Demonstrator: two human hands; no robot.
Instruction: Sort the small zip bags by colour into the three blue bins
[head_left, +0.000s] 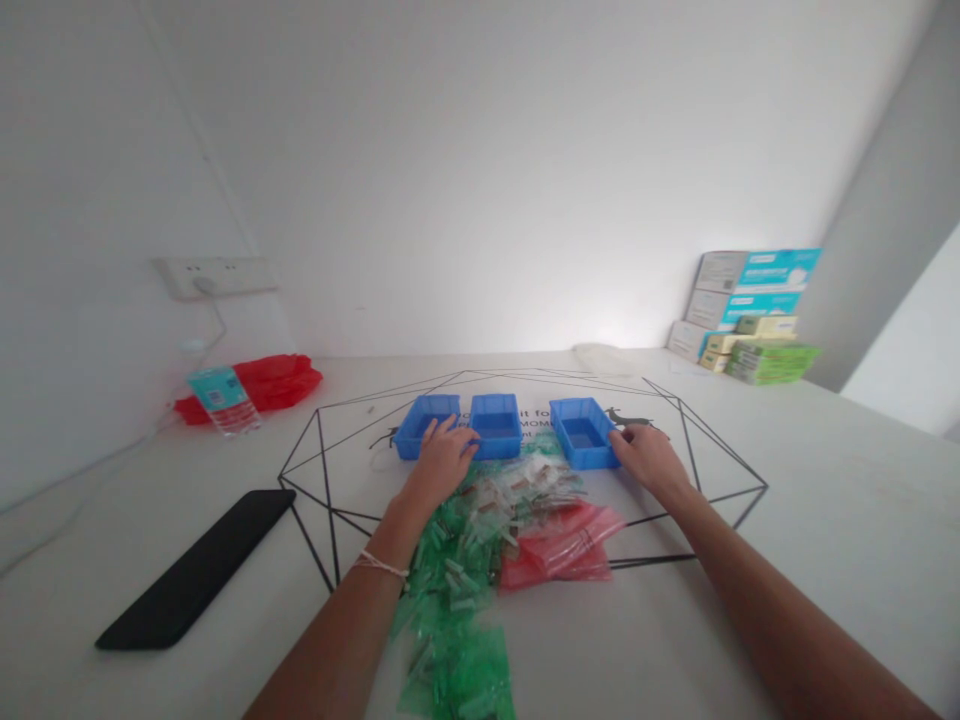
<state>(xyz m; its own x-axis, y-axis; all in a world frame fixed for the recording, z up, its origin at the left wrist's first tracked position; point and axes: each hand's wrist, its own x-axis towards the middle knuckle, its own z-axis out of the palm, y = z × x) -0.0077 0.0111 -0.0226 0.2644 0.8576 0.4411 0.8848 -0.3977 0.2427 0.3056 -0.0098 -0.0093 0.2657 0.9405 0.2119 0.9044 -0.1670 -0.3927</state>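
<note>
Head view: two bare hands reach across a white table [825, 480] to a row of three blue bins, with a heap of small plastic packets between the forearms. The left hand [444, 458], its fingers bent, meets the near edges of the left bin [409, 450] and the middle bin [501, 450], which stand side by side; whether it grips either one cannot be told. At the other end, the right hand [649, 455] is partly curled, fingertips at the near right corner of the right bin [592, 462]; a firm pinch cannot be confirmed. That bin sits apart from the pair and slightly turned. Nearer the person lie green packets [487, 660], clear packets [487, 500] and pink packets [577, 540], overlapping, their contents too blurred to name. The step in hand appears to be positioning the bins, with the packets outside them. Judged from this pose, the next move calls for a secure hold on the right bin's rim and a level, gentle slide, keeping its base off the green plastic that reaches toward the gap beside it.
</note>
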